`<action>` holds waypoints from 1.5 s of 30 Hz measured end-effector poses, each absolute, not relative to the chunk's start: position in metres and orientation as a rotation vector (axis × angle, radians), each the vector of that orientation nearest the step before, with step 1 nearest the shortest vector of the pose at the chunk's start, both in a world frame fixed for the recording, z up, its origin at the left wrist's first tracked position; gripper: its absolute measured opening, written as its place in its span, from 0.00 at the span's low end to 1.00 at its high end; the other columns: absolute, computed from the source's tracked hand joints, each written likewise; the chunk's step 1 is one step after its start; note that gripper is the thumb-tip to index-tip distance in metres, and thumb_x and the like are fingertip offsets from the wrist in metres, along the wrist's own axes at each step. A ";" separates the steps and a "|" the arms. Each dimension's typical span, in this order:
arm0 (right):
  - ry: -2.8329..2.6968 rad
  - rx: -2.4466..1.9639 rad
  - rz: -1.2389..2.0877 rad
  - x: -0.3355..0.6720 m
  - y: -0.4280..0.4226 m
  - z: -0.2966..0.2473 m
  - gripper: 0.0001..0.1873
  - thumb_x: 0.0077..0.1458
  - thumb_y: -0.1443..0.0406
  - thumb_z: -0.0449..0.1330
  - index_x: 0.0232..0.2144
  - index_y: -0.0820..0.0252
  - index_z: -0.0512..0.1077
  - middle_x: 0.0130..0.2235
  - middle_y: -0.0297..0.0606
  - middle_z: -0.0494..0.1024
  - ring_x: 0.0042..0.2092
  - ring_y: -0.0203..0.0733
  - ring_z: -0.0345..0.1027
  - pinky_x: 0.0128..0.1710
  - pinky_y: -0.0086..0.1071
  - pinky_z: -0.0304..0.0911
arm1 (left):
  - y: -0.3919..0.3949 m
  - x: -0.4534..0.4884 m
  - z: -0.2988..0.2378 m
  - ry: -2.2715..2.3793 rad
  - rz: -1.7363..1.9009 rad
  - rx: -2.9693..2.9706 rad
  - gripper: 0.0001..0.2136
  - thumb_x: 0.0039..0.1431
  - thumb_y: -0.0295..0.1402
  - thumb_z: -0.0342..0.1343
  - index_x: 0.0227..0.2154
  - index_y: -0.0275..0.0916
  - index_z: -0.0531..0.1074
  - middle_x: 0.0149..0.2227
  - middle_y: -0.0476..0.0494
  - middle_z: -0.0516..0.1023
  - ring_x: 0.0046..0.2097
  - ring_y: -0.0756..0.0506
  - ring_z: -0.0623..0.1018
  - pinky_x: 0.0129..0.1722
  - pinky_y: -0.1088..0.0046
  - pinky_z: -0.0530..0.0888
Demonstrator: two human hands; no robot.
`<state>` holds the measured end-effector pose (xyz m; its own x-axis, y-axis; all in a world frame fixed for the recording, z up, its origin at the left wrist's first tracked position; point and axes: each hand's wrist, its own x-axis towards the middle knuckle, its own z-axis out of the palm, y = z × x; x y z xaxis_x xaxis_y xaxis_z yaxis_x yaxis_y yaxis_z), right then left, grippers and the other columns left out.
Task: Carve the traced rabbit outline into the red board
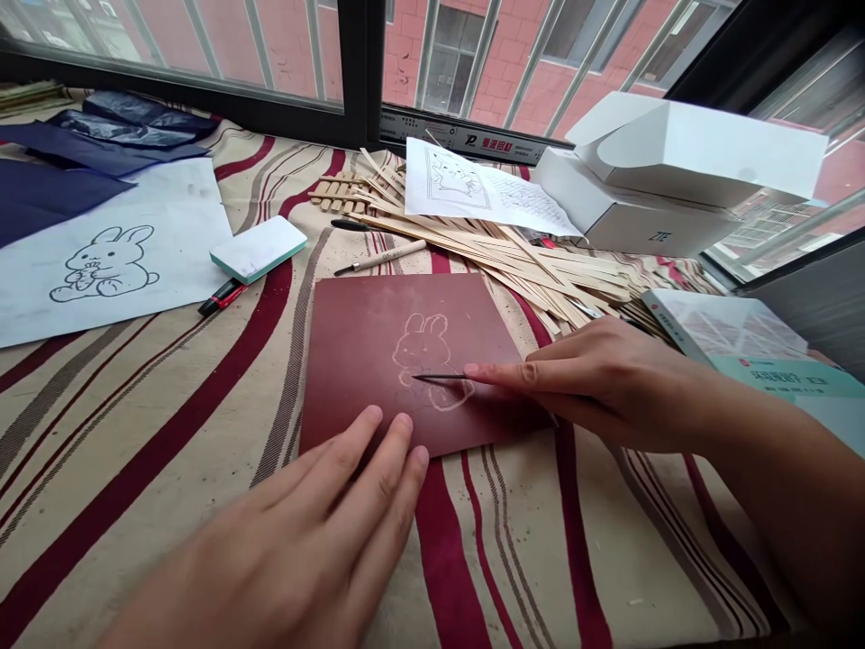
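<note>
A dark red-brown board [351, 324] lies flat on the striped cloth, bearing a pale scratched rabbit outline [433, 317]. My right hand [601, 379] is closed around a thin, dark, pointed carving tool [442, 377]. Its tip meets the board inside the rabbit figure, and the forefinger stretches along the shaft. Most of the handle is hidden by the hand. My left hand [324, 523] rests with fingers extended, the fingertips on the board's near edge, holding nothing.
Beyond the board lie a wooden-handled tool [388, 256], thin wooden strips [487, 248] and a printed sheet [466, 185]. A rabbit drawing [104, 261], a white-and-green pad [258, 249] and a red-black marker [222, 296] are at left. A white box [662, 180] and a book [736, 333] stand right.
</note>
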<state>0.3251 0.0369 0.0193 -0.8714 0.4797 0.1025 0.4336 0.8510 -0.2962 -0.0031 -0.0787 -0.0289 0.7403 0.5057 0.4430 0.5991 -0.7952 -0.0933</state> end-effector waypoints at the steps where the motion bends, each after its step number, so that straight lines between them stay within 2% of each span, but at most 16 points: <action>1: -2.868 -0.696 0.359 0.325 0.038 0.020 0.24 0.76 0.69 0.52 0.68 0.54 0.73 0.42 0.41 0.88 0.31 0.34 0.76 0.32 0.30 0.60 | -0.077 -0.005 -0.026 -0.846 -0.577 -2.711 0.21 0.73 0.25 0.43 0.63 0.33 0.72 0.66 0.41 0.76 0.69 0.39 0.70 0.75 0.63 0.55; 4: -2.900 -0.671 0.246 0.325 0.041 0.020 0.26 0.74 0.69 0.51 0.69 0.53 0.72 0.34 0.37 0.85 0.27 0.33 0.68 0.30 0.31 0.54 | -0.069 -0.011 -0.020 -0.758 -0.513 -2.725 0.20 0.74 0.26 0.43 0.61 0.33 0.73 0.66 0.41 0.77 0.66 0.37 0.72 0.72 0.59 0.61; 8: -2.891 -0.712 0.166 0.320 0.048 0.018 0.27 0.72 0.70 0.53 0.69 0.52 0.73 0.35 0.37 0.86 0.28 0.34 0.69 0.30 0.31 0.52 | -0.050 -0.015 -0.009 -0.693 -0.342 -2.682 0.22 0.73 0.25 0.43 0.62 0.34 0.74 0.65 0.42 0.78 0.65 0.38 0.75 0.64 0.59 0.72; 11: -2.895 -0.730 0.125 0.312 0.054 0.023 0.27 0.69 0.70 0.55 0.66 0.52 0.75 0.30 0.36 0.85 0.24 0.33 0.63 0.28 0.31 0.49 | -0.036 -0.011 -0.001 -0.607 -0.238 -2.594 0.23 0.70 0.24 0.45 0.62 0.33 0.76 0.61 0.39 0.82 0.59 0.37 0.81 0.56 0.59 0.80; 15: -2.925 -0.802 0.105 0.300 0.059 0.037 0.26 0.68 0.70 0.55 0.63 0.50 0.79 0.23 0.33 0.79 0.21 0.33 0.55 0.27 0.30 0.48 | -0.034 0.007 0.000 -0.608 -0.202 -2.497 0.24 0.59 0.23 0.51 0.55 0.28 0.82 0.55 0.32 0.85 0.50 0.33 0.86 0.48 0.57 0.85; 18: -2.941 -0.827 0.163 0.298 0.057 0.040 0.27 0.67 0.70 0.55 0.63 0.51 0.79 0.24 0.33 0.80 0.23 0.33 0.57 0.28 0.30 0.50 | -0.042 0.026 -0.006 -0.645 -0.161 -2.387 0.24 0.53 0.24 0.53 0.50 0.21 0.83 0.49 0.22 0.86 0.46 0.30 0.87 0.42 0.58 0.87; 21: -2.879 -0.789 0.085 0.301 0.053 0.028 0.26 0.67 0.70 0.56 0.63 0.50 0.79 0.26 0.34 0.82 0.24 0.33 0.60 0.28 0.30 0.49 | -0.049 0.042 -0.012 -0.667 -0.096 -2.257 0.22 0.53 0.25 0.53 0.46 0.15 0.83 0.43 0.16 0.86 0.41 0.29 0.88 0.37 0.59 0.87; 26: -2.888 -0.743 -0.162 0.307 0.049 0.016 0.27 0.68 0.71 0.55 0.65 0.51 0.77 0.32 0.34 0.86 0.26 0.33 0.65 0.26 0.32 0.45 | -0.050 0.048 -0.014 -0.671 -0.113 -2.206 0.23 0.54 0.24 0.51 0.47 0.12 0.82 0.44 0.14 0.85 0.42 0.29 0.88 0.40 0.59 0.87; 32: -3.035 -0.708 -0.294 0.301 0.041 0.035 0.35 0.61 0.79 0.53 0.68 0.58 0.73 0.25 0.32 0.78 0.22 0.34 0.57 0.25 0.34 0.40 | -0.047 0.047 -0.010 -0.641 -0.145 -2.263 0.22 0.53 0.23 0.51 0.45 0.15 0.83 0.43 0.16 0.86 0.42 0.29 0.88 0.40 0.60 0.87; 36: -3.015 -0.772 -0.129 0.292 0.038 0.044 0.29 0.66 0.76 0.53 0.66 0.60 0.76 0.19 0.29 0.69 0.20 0.32 0.46 0.23 0.34 0.40 | -0.046 0.048 -0.010 -0.628 -0.152 -2.279 0.23 0.52 0.24 0.51 0.46 0.12 0.82 0.44 0.14 0.85 0.42 0.28 0.88 0.40 0.58 0.88; 40: -2.901 -0.815 0.158 0.291 0.039 0.038 0.24 0.71 0.69 0.54 0.63 0.55 0.79 0.19 0.27 0.68 0.20 0.29 0.45 0.25 0.31 0.43 | -0.046 0.047 -0.012 -0.630 -0.150 -2.289 0.24 0.54 0.25 0.51 0.47 0.10 0.81 0.44 0.13 0.85 0.43 0.27 0.88 0.40 0.57 0.88; 42: -2.929 -0.834 0.004 0.294 0.039 0.030 0.26 0.70 0.70 0.54 0.65 0.54 0.77 0.20 0.29 0.71 0.21 0.31 0.47 0.26 0.33 0.41 | -0.046 0.047 -0.012 -0.628 -0.138 -2.290 0.23 0.54 0.24 0.50 0.47 0.11 0.81 0.44 0.13 0.85 0.42 0.28 0.88 0.40 0.57 0.87; 45: -2.978 -0.792 -0.415 0.298 0.039 0.020 0.31 0.66 0.74 0.52 0.68 0.54 0.74 0.22 0.33 0.75 0.21 0.35 0.49 0.25 0.36 0.36 | -0.046 0.048 -0.013 -0.628 -0.131 -2.280 0.22 0.55 0.22 0.50 0.46 0.12 0.82 0.43 0.14 0.85 0.42 0.29 0.88 0.40 0.58 0.87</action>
<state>0.2982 0.0392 0.0200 -0.8698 0.4833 0.0994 0.4921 0.8347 0.2474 0.0484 -0.0455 -0.0125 0.8743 0.3989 0.2767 0.4764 -0.5953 -0.6470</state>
